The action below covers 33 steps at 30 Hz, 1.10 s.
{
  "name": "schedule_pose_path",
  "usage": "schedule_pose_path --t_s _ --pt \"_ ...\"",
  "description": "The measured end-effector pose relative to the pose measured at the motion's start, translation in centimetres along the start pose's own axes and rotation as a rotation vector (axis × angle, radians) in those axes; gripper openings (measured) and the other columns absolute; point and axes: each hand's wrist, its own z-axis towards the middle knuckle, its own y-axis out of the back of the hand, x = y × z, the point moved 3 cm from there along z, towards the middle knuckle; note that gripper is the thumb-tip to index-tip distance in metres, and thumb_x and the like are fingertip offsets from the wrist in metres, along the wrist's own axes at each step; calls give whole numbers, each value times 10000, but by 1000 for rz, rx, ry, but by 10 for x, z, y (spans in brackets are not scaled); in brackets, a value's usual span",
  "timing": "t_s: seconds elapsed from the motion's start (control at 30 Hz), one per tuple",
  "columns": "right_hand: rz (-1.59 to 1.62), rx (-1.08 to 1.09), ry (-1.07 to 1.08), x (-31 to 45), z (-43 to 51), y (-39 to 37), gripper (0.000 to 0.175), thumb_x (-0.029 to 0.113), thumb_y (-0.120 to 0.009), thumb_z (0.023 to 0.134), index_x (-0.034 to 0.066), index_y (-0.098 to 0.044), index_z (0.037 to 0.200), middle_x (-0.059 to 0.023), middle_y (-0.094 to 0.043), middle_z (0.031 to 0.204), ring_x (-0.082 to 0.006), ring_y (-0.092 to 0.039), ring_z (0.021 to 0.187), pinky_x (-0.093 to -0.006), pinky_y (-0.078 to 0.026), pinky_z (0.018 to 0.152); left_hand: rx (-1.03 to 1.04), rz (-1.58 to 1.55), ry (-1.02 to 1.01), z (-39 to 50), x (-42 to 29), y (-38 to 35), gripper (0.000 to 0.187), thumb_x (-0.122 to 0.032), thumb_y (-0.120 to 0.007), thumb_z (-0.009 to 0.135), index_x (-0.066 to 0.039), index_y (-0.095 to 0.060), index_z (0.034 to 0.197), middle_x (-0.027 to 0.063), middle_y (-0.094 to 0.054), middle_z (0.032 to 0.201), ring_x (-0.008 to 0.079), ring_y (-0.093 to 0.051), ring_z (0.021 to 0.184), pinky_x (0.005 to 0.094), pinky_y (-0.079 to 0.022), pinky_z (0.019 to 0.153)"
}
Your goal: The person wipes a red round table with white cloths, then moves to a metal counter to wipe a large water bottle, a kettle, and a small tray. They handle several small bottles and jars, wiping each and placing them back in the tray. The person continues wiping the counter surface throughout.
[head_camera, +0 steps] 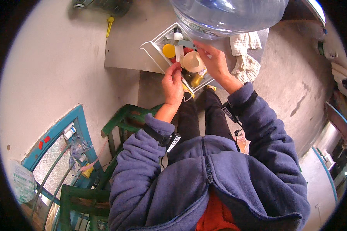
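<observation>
My right hand (213, 60) pinches a flat grey strip-like object (187, 44) above a white-framed basket (159, 59); its exact kind is unclear. My left hand (173, 85) is at the basket's near left side, fingers bent together; whether they hold anything is hidden. Inside the basket, a white bottle (178, 36) with a black cap lies near a round yellow lid (169, 50). A round beige lid or container (193, 61) sits between my hands. Below it is a small bottle with yellow contents (196, 79).
A large clear water jug (231, 16) stands behind the basket on the grey tabletop (127, 52). Crumpled white cloth (245, 66) lies at the right edge. A green wooden chair (120, 124) is at my left, near a blue-framed window (84, 127). A yellow-handled tool (110, 24) rests by the wall.
</observation>
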Motion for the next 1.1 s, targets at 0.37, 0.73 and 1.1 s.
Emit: schedule_pose_path --t_s 0.37,0.73,1.1 --pt "-610 199 691 44 -29 -53 327 171 -678 750 117 -672 1073 -81 -660 1145 -224 -624 1111 -470 -429 969 -183 -222 59 -6 1 17 229 -189 -521 1008 -28 -567 1165 17 -608 956 82 -571 797 203 -467 599" --pt "-810 358 749 29 -49 -47 215 175 -636 768 76 -685 952 -128 -652 1157 -260 -523 1267 -616 -206 1144 -131 230 -132 -3 1 22 345 -211 -558 983 -56 -528 1290 127 -444 1319 227 -460 1146 357 -413 969" --pt "-617 223 678 30 -40 -21 201 112 -659 743 43 -668 932 -81 -630 1198 -248 -503 1270 -518 -309 1127 -27 840 -318 36 -14 5 289 -346 -665 890 -132 -710 1079 135 -501 1138 308 -503 1073 415 -429 929"
